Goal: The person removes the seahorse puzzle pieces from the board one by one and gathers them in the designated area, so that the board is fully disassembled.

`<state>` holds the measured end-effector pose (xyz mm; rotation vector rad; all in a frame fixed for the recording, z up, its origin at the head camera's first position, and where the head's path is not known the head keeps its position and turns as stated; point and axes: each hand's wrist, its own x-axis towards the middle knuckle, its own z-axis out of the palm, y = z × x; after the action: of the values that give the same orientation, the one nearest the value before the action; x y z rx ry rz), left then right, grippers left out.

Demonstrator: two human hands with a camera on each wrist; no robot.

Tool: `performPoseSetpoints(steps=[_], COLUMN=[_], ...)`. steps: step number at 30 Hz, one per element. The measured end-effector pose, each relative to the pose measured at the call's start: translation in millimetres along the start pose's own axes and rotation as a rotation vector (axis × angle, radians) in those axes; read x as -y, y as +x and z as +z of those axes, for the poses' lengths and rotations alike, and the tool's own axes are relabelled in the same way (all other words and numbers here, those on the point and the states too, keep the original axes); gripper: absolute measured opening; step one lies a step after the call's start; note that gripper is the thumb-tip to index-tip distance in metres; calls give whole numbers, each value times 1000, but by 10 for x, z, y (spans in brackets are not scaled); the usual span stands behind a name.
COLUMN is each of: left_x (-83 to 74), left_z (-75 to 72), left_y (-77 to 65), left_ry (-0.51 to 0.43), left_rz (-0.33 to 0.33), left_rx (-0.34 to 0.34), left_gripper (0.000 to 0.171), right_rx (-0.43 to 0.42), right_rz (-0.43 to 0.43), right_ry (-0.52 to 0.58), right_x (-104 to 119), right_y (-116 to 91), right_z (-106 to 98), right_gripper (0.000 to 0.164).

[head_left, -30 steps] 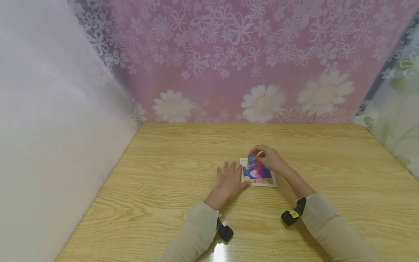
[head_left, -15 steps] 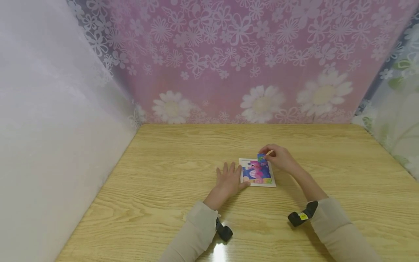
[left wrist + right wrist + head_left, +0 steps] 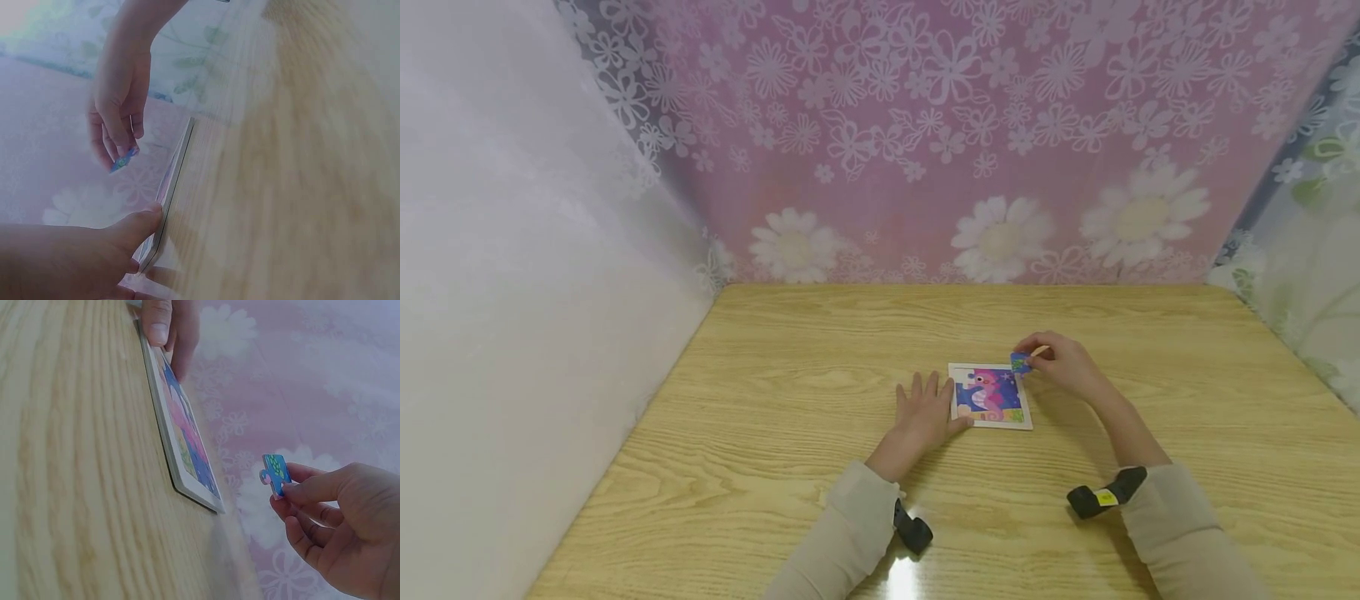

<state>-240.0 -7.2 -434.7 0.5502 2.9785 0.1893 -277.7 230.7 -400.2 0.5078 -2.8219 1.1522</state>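
My right hand (image 3: pixel 1063 365) pinches a blue puzzle piece (image 3: pixel 275 472) with green and pink print between thumb and fingers, raised above the far right corner of the jigsaw puzzle (image 3: pixel 992 396). That puzzle shows a pink seahorse on blue inside a white frame (image 3: pixel 200 497). A pale gap is visible at its far left corner. My left hand (image 3: pixel 922 417) lies flat on the table with fingers spread, its thumb resting on the frame's near left edge and its index finger beside the left edge. In the left wrist view, the thumb (image 3: pixel 147 219) touches the frame's edge.
The wooden table (image 3: pixel 805 350) spreads around the puzzle on all sides. A pink floral curtain (image 3: pixel 880 167) hangs behind its far edge, and a white wall covering (image 3: pixel 550 292) rises on the left. Black wrist cameras sit on both sleeves.
My right hand has moved to the right with the puzzle piece, from over the puzzle's far left part to its far right corner, uncovering the seahorse's head. The left hand stays in place.
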Motion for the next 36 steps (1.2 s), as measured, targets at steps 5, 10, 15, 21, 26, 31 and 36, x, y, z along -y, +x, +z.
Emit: performPoseSetpoints(steps=[5,10,15,21,26,31,36], left_x=[8,10,0,-11,-21,-12,-5], left_z=[3,8,10,10,6,14,20], left_y=[2,9,17,22,25,24,28], left_ry=[3,19,38,67,58,47,44], left_rz=[1,9,4,-15,-11,-4,4], left_rx=[4,-2,2,14,17,15,12], left_gripper=[72,72,72,73,72,72,72], right_rx=[-11,-33,-58,-34,-18,1,4], right_rz=[0,-22,-37,9,30,67,98], right_ry=[-4,-16,-19,-22,-32,-14,6], right_x=[-23,-121,-215,-258,-309,-392,-451], right_y=[-52,-97,-120,-141,-149,-126,-130], right_z=[-57,-101,-143,-195,-197,-145,-108], right_gripper=[19,18,17,19,19,18,18])
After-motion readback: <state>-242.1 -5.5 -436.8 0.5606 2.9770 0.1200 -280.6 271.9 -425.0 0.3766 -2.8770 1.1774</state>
